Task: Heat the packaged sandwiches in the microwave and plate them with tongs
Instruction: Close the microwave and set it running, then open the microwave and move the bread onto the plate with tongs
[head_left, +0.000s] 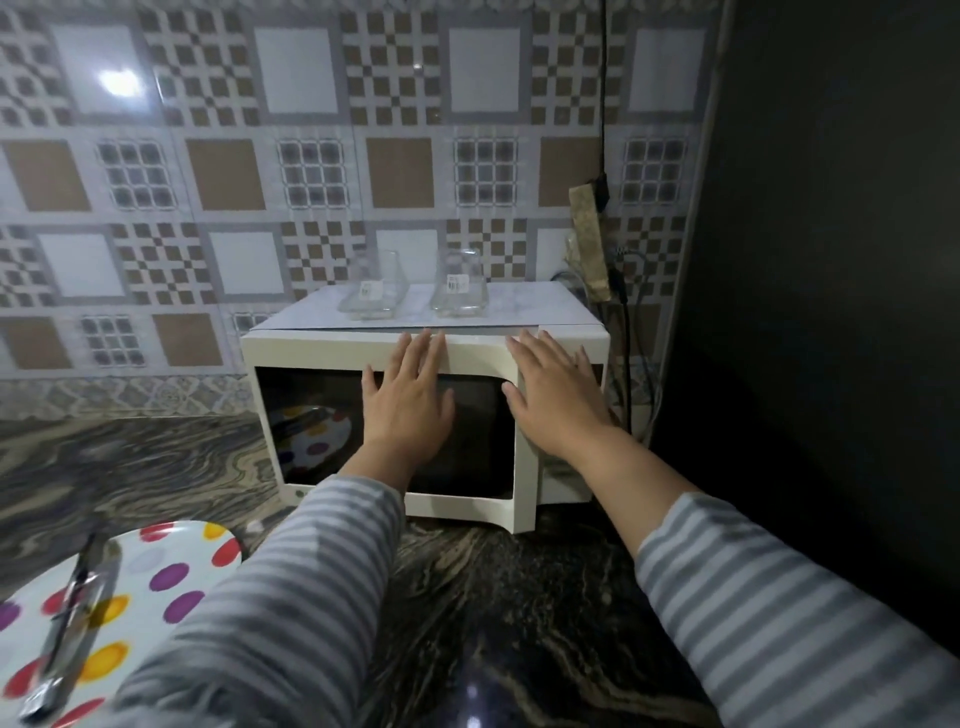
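Observation:
A cream microwave (322, 349) stands on the dark marbled counter against the tiled wall. My left hand (406, 402) lies flat on its dark door glass, fingers spread and reaching the top edge. My right hand (556, 395) rests flat on the door's right edge and the control panel. The door sits slightly out at its lower right corner. Two clear plastic sandwich packages (371, 288) (460, 286) stand on top of the microwave. A white plate with coloured dots (171, 577) lies at the lower left, with metal tongs (72, 623) resting on it.
A black cable (603, 104) runs down the wall to a socket strip (589, 244) behind the microwave's right side. A dark wall (831, 260) closes off the right. The plate is mirrored in the door glass.

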